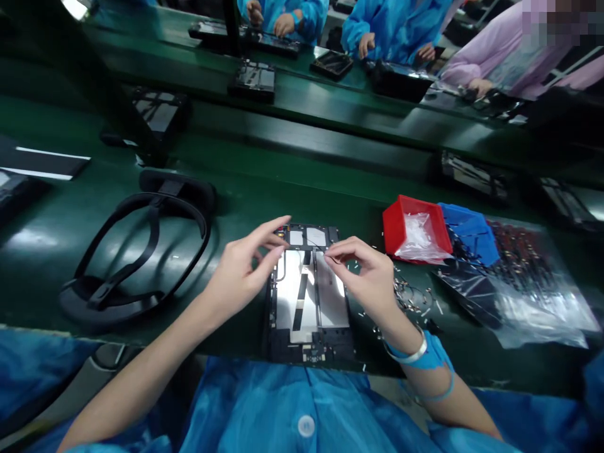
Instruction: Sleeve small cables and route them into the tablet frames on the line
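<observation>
An opened tablet (pixel 290 302) lies on the bench in front of me, its silvery battery cells (pixel 333 296) and black flat ribbon (pixel 301 302) exposed. My left hand (pixel 248 258) is over its upper left edge, thumb and fingers apart, with nothing visible between them. At the upper right of the tablet, my right hand (pixel 363 270) pinches a thin black cable (pixel 321 246) that runs across the top part of the device. The cable's end at the fingertips is partly hidden.
Right of the tablet are loose small cables (pixel 413 296), a red bin (pixel 415 226) with plastic bags, a blue bin (pixel 472 233) and bagged parts (pixel 528 264). A black head strap (pixel 141 251) lies left. Co-workers' hands (pixel 283 24) handle devices across the bench.
</observation>
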Demonstrator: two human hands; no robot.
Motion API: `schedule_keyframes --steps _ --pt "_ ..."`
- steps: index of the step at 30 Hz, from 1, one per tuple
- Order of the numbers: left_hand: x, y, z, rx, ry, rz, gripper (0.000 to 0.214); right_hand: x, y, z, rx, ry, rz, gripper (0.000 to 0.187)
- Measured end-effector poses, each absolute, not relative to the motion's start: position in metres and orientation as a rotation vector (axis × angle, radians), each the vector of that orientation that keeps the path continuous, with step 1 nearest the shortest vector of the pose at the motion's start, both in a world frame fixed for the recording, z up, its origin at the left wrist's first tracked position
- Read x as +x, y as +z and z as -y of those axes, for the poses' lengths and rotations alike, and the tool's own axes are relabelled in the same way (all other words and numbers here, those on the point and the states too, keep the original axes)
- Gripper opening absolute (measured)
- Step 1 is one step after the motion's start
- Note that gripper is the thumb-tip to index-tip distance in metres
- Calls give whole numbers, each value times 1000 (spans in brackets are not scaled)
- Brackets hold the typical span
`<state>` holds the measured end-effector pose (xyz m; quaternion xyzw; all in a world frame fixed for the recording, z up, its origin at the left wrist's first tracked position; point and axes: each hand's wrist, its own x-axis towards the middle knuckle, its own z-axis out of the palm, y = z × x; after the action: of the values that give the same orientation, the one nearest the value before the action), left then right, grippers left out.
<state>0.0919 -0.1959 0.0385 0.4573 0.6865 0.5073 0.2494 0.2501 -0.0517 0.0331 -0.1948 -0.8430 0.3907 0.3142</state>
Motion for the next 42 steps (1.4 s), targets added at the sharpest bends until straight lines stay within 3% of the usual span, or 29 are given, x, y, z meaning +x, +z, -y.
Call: schedule_keyframes --steps 4,7,13,20,26,37,42 --pt "83 1 240 1551 1333 -2259 32 230 18 61 -628 1732 2059 8" --pt "90 -25 260 1720 1270 -2307 32 224 9 65 -654 1915 2013 9" --pt "101 -37 273 1803 1289 -2214 39 232 24 66 -490 1603 2181 10" --pt "97 -39 274 1864 1162 -2217 35 223 10 74 -842 1797 2112 5" --pt "100 -42 274 2061 981 -2186 35 211 -3 76 -1096 1670 2094 10" --pt "106 -42 269 2201 751 -2240 36 208 -5 71 -1023 1596 2265 11" --pt "114 -41 264 2174 761 -2312 36 206 0 63 -965 1415 2469 11"
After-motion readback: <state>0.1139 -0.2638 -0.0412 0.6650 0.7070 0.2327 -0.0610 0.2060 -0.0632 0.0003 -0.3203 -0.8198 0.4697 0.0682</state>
